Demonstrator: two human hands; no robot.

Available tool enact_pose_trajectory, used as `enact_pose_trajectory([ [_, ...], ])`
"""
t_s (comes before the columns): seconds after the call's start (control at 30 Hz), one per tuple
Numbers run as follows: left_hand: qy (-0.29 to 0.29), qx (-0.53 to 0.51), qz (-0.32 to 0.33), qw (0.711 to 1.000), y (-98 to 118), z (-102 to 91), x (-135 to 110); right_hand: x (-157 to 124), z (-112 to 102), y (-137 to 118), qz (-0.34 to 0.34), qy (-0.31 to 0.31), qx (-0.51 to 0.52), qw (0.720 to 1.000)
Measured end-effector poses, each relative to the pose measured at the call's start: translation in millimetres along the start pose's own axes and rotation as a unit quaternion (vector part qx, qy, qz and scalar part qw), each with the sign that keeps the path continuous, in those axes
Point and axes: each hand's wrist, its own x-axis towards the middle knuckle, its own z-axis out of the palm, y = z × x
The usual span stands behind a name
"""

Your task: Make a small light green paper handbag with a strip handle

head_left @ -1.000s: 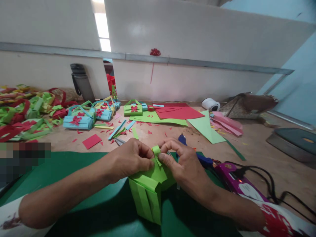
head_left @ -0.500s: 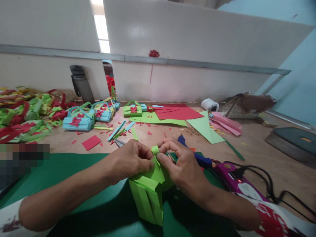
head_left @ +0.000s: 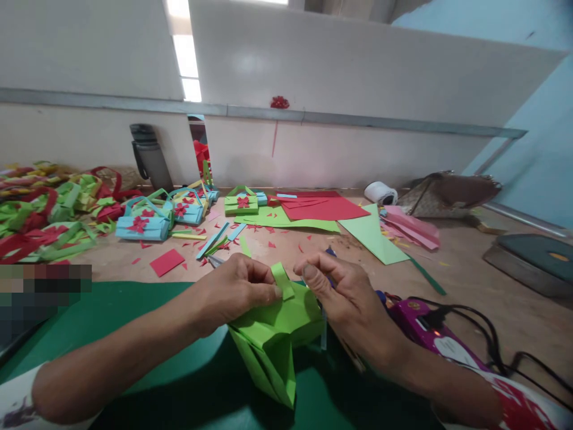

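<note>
A light green folded paper bag (head_left: 273, 334) is held tilted over a dark green sheet (head_left: 134, 316). My left hand (head_left: 237, 289) grips its upper left side, and the thumb presses a green paper strip loop (head_left: 283, 280) onto the bag's top. My right hand (head_left: 342, 292) is just right of the strip, thumb and fingers curled together with nothing seen between them. Its palm lies against the bag's right side. A blue tool tip (head_left: 330, 251) peeks out behind this hand.
A purple device (head_left: 425, 328) with black cords lies at the right. Farther back are finished blue paper bags (head_left: 143, 227), a green bag with a red bow (head_left: 242, 203), red sheets (head_left: 322, 206), a green sheet (head_left: 371, 233), pink paper (head_left: 412, 227), a tape roll (head_left: 380, 192), a grey bottle (head_left: 150, 158) and scraps.
My right hand has let go of the strip loop and drawn a little to the right. The bag has tilted more, and the left thumb now holds the strip alone.
</note>
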Motion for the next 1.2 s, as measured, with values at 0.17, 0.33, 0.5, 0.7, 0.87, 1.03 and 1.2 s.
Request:
enact_pose_trajectory([
  [0.17, 0.002, 0.024, 0.032, 0.999, 0.5, -0.1, -0.1, -1.5, 0.6, -3.0, 0.038, -0.056, 0.007, 0.998],
  [0.33, 0.013, 0.026, 0.046, 0.998, 0.1, 1.6, -0.6, -1.4, 3.8, -4.9, 0.045, -0.047, -0.001, 0.998],
  [0.5, 0.051, -0.046, 0.028, 0.997, -3.1, 4.0, 1.0, -1.4, 4.5, -5.7, 0.026, -0.035, -0.009, 0.999],
  [0.7, 0.068, -0.025, 0.072, 0.995, -0.7, 4.9, -2.3, -2.9, 7.5, -2.6, -0.011, -0.034, 0.011, 0.999],
  [0.87, 0.069, -0.028, 0.073, 0.995, -2.0, 4.9, -2.4, -3.0, 8.4, -0.4, -0.027, -0.026, 0.024, 0.999],
  [1.03, 0.06, -0.046, 0.083, 0.994, -3.7, 3.8, -0.4, -3.7, 9.3, -2.7, -0.003, -0.04, 0.037, 0.999],
  [1.2, 0.078, -0.049, 0.076, 0.993, 0.5, 3.8, -2.8, -6.0, 9.7, -1.4, -0.023, -0.034, 0.045, 0.998],
])
